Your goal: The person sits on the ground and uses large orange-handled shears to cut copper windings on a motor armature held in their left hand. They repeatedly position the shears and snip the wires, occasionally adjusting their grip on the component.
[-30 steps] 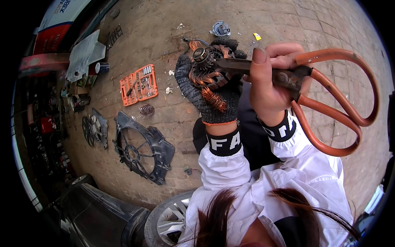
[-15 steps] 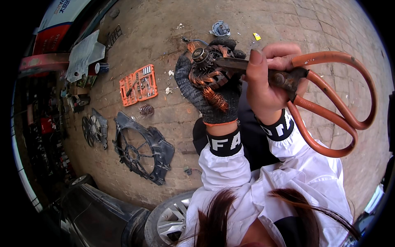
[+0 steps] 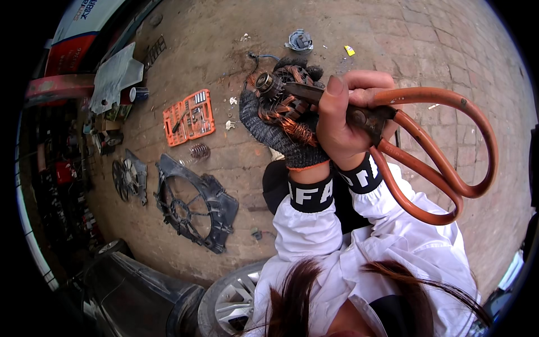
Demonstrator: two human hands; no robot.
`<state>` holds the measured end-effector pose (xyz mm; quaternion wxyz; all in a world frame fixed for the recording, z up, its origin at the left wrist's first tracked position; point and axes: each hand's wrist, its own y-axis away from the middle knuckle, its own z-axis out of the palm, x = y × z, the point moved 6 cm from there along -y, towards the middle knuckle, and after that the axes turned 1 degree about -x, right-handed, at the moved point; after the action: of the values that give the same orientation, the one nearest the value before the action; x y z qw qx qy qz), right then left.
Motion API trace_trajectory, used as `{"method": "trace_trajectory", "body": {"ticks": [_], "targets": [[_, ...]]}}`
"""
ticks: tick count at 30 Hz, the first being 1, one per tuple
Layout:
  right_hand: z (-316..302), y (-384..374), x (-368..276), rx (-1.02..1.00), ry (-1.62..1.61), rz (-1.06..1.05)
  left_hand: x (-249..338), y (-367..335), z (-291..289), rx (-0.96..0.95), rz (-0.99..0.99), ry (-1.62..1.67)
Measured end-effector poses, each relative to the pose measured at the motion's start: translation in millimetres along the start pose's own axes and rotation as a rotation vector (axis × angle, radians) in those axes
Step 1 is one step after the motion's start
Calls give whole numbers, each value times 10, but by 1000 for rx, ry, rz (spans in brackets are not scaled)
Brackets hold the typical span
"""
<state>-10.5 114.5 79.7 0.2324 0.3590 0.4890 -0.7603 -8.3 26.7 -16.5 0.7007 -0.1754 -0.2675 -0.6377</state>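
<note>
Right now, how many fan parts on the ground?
2. A black fan shroud lies on the brick paving at lower left; a smaller fan lies just left of it, near the dark clutter at the edge. More may be hidden in that clutter.

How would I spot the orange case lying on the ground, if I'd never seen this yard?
Start at the brick paving and look left of the gloved left hand, which holds a copper-wound motor part. There lies the orange case, open and flat, above a black fan shroud. It is the only bright orange thing on the ground, with rows of metal sockets inside.
</note>
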Motion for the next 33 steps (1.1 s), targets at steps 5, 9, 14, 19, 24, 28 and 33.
{"method": "trace_trajectory", "body": {"ticks": [5, 9, 14, 19, 24, 28, 33], "targets": [[-21, -19, -19, -50, 65, -98, -22, 49, 59, -26, -12, -51], [-9, -20, -33, -73, 82, -62, -46, 45, 60, -28, -12, -61], [-25, 9, 30, 17, -59, 60, -32, -9, 13, 10, 7, -3], [-32, -5, 22, 37, -26, 55, 127, -194, -90, 98, 47, 151], [-29, -20, -35, 21, 16, -38, 183, -259, -161, 147, 55, 205], [-38, -14, -33, 48, -33, -57, 181, -267, -153, 154, 54, 212], [-5, -7, 10, 38, -25, 65, 175, -262, -156, 144, 59, 215]]}}
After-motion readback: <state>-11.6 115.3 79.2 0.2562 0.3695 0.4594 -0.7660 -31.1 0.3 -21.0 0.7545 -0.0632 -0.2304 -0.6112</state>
